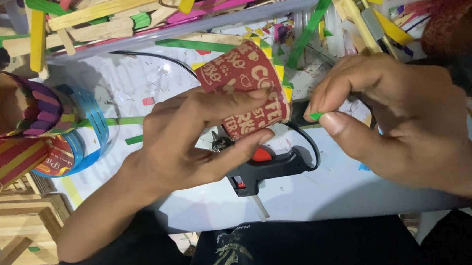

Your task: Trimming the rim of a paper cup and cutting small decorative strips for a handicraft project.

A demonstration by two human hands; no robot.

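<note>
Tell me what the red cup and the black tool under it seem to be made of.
The red cup in the left hand looks like matte printed paper with a thin rolled rim. The black tool, seemingly a glue gun, looks like smooth moulded plastic with a slight sheen.

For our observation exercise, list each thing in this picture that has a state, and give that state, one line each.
Left hand: gripping the paper cup.
Paper cup: red, tipped on its side, held above the table.
Right hand: pinching a green stick piece.
Glue gun: lying on the table, unheld.
Clear tray: filled with coloured sticks.
Stick-covered cups: lying on their sides at left.
</note>
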